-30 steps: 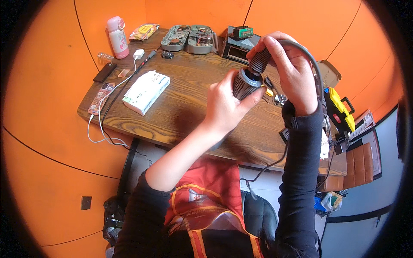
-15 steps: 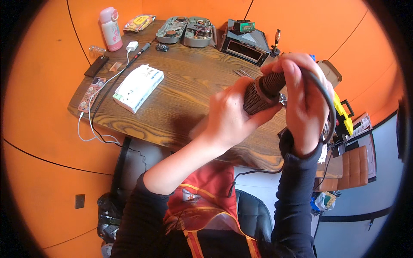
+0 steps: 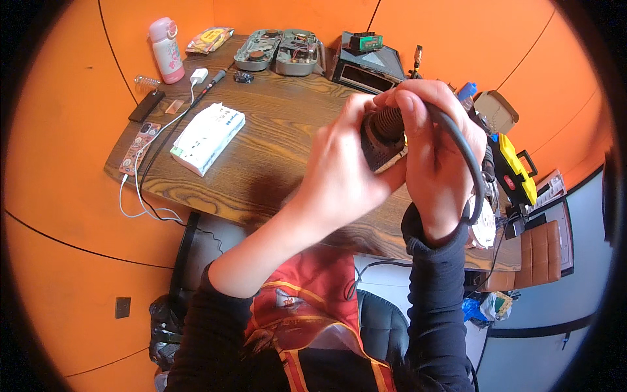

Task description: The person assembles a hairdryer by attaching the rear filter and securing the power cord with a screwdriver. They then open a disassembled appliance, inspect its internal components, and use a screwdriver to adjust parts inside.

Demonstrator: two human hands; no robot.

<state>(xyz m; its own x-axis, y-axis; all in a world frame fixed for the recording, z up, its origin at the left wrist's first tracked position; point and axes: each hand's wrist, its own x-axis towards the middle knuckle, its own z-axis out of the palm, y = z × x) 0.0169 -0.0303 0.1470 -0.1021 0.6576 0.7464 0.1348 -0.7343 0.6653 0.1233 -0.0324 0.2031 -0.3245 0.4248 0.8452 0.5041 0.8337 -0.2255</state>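
Observation:
Both hands hold a dark cylindrical tool [image 3: 381, 138] with a ribbed neck, raised above the wooden table [image 3: 274, 150]. My left hand [image 3: 343, 170] wraps its dark body from the left. My right hand [image 3: 434, 150] grips the upper end, where a thick black cable [image 3: 467, 163] curves down over the wrist. Most of the tool is hidden by the fingers.
On the table lie a white box [image 3: 208, 137], a phone with white cable [image 3: 136, 149], a pink bottle [image 3: 165, 40], two open grey metal cases [image 3: 277, 51] and a black device [image 3: 366, 64]. A yellow and black tool [image 3: 514, 171] sits at the right edge. Orange walls surround the table.
Both hands have brought the tool closer to the camera and lower. The left hand has shifted from touching the tool's end to wrapping its body.

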